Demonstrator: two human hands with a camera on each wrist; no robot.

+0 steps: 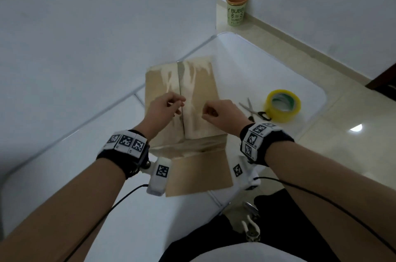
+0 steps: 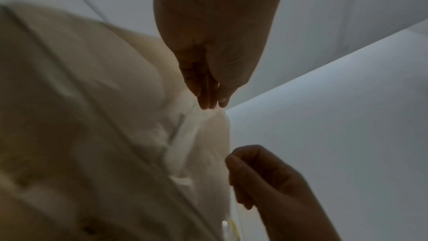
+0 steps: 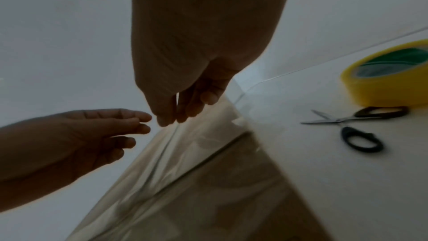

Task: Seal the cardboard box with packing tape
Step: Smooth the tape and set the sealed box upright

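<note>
A brown cardboard box (image 1: 206,90) stands on the white table (image 1: 267,64) with its top flaps folded together. Wrinkled clear tape (image 1: 192,98) runs along the centre seam. My left hand (image 1: 177,105) hovers over the seam with its fingers relaxed, their tips close to the tape (image 2: 183,131). In the right wrist view the left hand (image 3: 111,131) holds nothing. My right hand (image 1: 209,113) is just right of the seam with its fingers curled in and the thumb against the forefinger (image 2: 231,160). Clear tape in that pinch would not show. The yellow tape roll (image 1: 282,105) lies to the right.
Black-handled scissors (image 1: 254,112) lie open between the box and the roll (image 3: 389,80). A loose cardboard flap (image 1: 199,171) lies flat on the table at the box's near side. A green cup (image 1: 236,7) stands on the floor by the wall. White walls close the left.
</note>
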